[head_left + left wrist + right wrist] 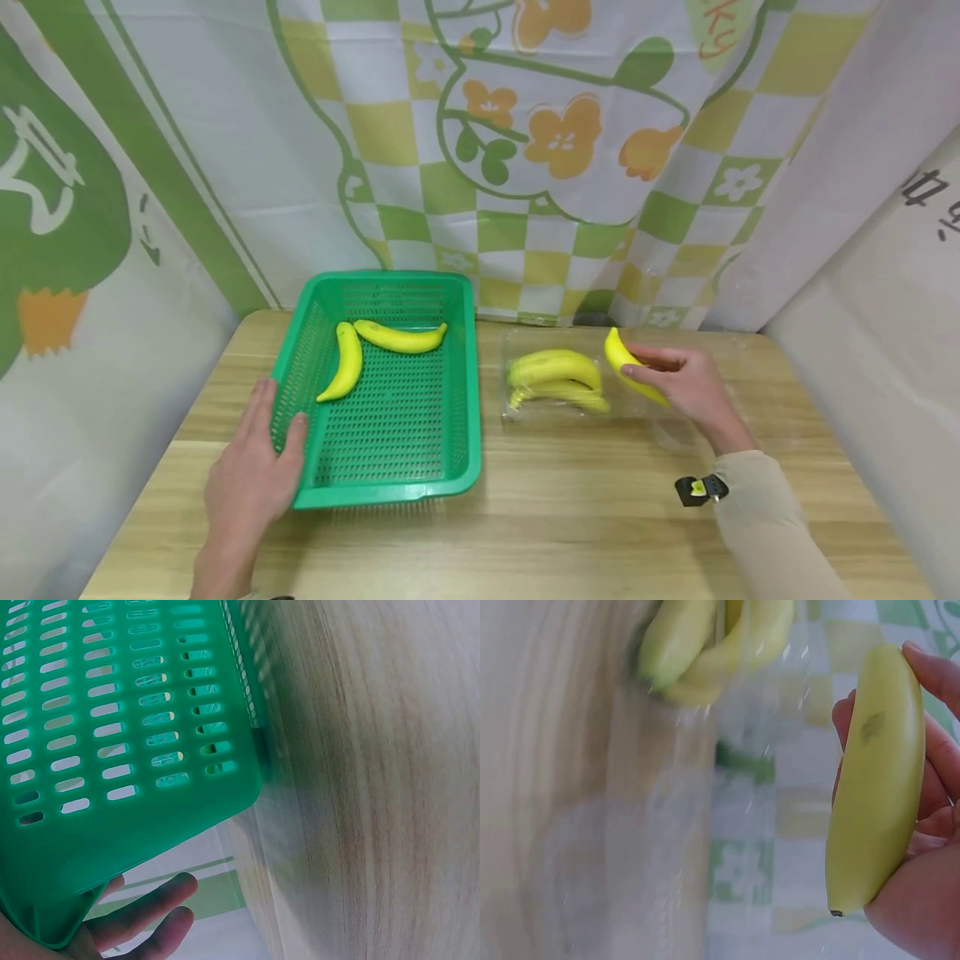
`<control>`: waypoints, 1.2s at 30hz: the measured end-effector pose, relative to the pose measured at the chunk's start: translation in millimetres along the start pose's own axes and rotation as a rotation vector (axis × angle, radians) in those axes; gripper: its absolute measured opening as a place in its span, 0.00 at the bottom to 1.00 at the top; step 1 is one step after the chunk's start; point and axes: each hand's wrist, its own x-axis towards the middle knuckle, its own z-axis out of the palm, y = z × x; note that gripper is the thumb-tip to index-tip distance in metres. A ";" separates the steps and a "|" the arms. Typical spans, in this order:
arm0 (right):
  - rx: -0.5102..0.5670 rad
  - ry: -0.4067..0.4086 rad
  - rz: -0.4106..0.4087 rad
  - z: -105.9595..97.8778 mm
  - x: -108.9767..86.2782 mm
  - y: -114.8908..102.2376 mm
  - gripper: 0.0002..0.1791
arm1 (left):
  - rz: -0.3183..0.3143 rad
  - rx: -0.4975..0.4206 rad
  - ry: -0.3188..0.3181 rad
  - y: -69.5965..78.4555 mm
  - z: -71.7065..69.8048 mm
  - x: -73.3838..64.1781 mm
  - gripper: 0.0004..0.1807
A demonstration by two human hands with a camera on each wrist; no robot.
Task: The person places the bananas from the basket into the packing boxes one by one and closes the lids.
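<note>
In the head view, my left hand [255, 467] holds the left rim of a green plastic basket [471, 392], thumb over the edge and fingers along the outside. The left wrist view shows the slotted wall of the basket [112, 750] and fingertips [161, 900] past its rim. Two yellow bananas, one upright [348, 362] and one lying across [401, 338], are in the far part of the basket. My right hand [693, 387] grips another banana [877, 780] between thumb and fingers, raised beside a clear plastic container [513, 414] with more bananas [555, 367].
The wooden table [570, 517] runs beneath everything. A second clear container [675, 433] appears under my right hand, its outline hard to make out. A patterned cloth [510, 233] hangs right behind the table, with white walls at both sides.
</note>
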 end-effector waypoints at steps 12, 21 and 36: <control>-0.158 0.030 0.052 -31.9 -12.9 45.3 0.34 | -0.010 0.007 0.001 0.4 -4.3 0.9 0.41; -0.289 0.005 0.065 -34.8 -10.6 59.5 0.32 | -0.015 0.010 -0.006 -1.0 -3.7 1.3 0.41; -0.437 -0.049 -0.034 -23.4 -8.1 80.5 0.26 | -0.012 -0.002 -0.002 0.4 -1.5 -1.1 0.41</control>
